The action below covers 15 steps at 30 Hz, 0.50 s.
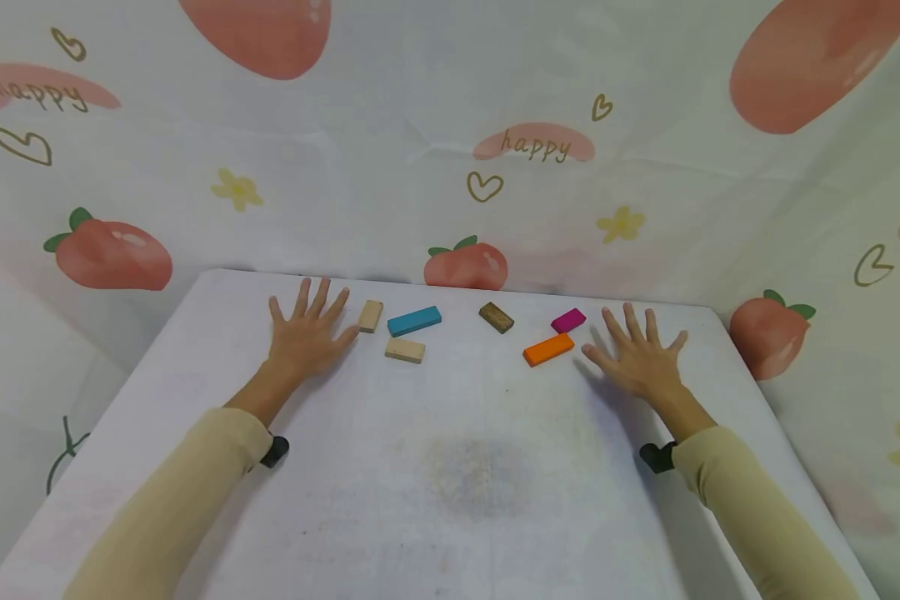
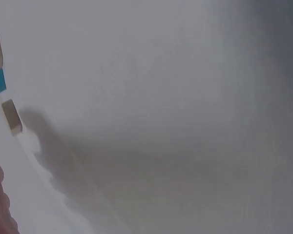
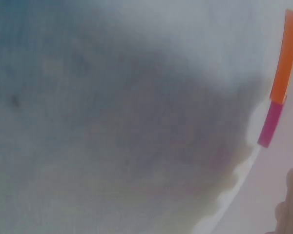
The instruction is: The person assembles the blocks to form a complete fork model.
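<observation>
White worktop (image 1: 480, 550): left hand (image 1: 303, 340) and right hand (image 1: 640, 360), one at each side, both released, fingers spread. Between them, nearer: one orange block (image 1: 548, 350), beside the right hand, and one pale block (image 1: 405, 351); farther: one blue block (image 1: 415, 322), one magenta block (image 1: 568, 321), one brown block (image 1: 497, 317) and a second pale block (image 1: 371, 317), by the left hand. Behind: fruit-printed cloth (image 1: 375, 200).

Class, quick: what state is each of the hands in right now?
Left hand: open, spread, holding nothing.
Right hand: open, spread, holding nothing.

Blue block (image 1: 415, 322) lies flat near two pale blocks (image 1: 405, 351); brown block (image 1: 497, 317) sits apart; orange block (image 1: 548, 350) beside magenta block (image 1: 568, 321).
</observation>
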Each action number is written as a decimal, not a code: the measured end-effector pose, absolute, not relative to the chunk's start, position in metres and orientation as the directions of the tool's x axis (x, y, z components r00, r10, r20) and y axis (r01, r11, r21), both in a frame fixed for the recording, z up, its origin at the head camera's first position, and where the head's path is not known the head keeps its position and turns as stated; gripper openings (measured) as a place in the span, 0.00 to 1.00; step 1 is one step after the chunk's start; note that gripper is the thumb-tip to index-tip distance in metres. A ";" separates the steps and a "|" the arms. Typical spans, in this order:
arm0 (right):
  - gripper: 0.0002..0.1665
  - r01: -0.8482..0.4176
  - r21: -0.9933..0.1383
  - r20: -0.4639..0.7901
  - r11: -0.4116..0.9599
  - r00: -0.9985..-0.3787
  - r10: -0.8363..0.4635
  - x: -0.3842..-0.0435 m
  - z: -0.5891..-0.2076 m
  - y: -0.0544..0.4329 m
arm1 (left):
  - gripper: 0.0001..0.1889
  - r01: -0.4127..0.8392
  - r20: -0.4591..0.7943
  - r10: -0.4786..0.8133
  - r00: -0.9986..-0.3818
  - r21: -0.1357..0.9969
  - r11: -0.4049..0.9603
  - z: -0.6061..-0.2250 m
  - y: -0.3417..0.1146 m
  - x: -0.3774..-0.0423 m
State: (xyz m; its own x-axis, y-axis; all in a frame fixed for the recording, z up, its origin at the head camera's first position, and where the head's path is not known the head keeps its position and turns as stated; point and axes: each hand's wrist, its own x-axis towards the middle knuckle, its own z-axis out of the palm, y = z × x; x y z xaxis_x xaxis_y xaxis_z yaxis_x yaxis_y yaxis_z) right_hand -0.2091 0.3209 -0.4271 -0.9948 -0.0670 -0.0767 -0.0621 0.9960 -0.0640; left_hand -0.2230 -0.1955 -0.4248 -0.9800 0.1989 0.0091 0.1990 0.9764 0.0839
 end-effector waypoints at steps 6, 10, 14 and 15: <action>0.55 -0.101 -0.061 -0.100 0.993 -0.989 -0.107 -0.206 -0.427 0.312 | 0.38 0.257 0.013 0.257 -0.966 0.105 0.961 -0.429 -0.185 -0.218; 0.54 -0.129 -0.064 -0.108 0.990 -0.985 -0.136 -0.202 -0.429 0.307 | 0.37 0.303 0.011 0.304 -0.953 0.114 0.946 -0.430 -0.178 -0.213; 0.54 -0.151 -0.071 -0.100 0.986 -0.982 -0.157 -0.198 -0.430 0.300 | 0.37 0.356 0.011 0.358 -0.934 0.124 0.926 -0.431 -0.171 -0.206; 0.53 -0.156 -0.073 -0.097 0.985 -0.982 -0.163 -0.198 -0.430 0.299 | 0.37 0.370 0.017 0.371 -0.928 0.124 0.921 -0.431 -0.168 -0.205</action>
State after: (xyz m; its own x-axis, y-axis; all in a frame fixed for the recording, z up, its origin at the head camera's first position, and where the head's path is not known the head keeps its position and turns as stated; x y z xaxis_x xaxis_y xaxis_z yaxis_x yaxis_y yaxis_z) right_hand -0.1979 0.2985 -0.4299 -0.9818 -0.1631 -0.0974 -0.1563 0.9850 -0.0734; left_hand -0.2046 -0.1683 -0.4313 -0.9283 0.3714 0.0167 0.3705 0.9205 0.1241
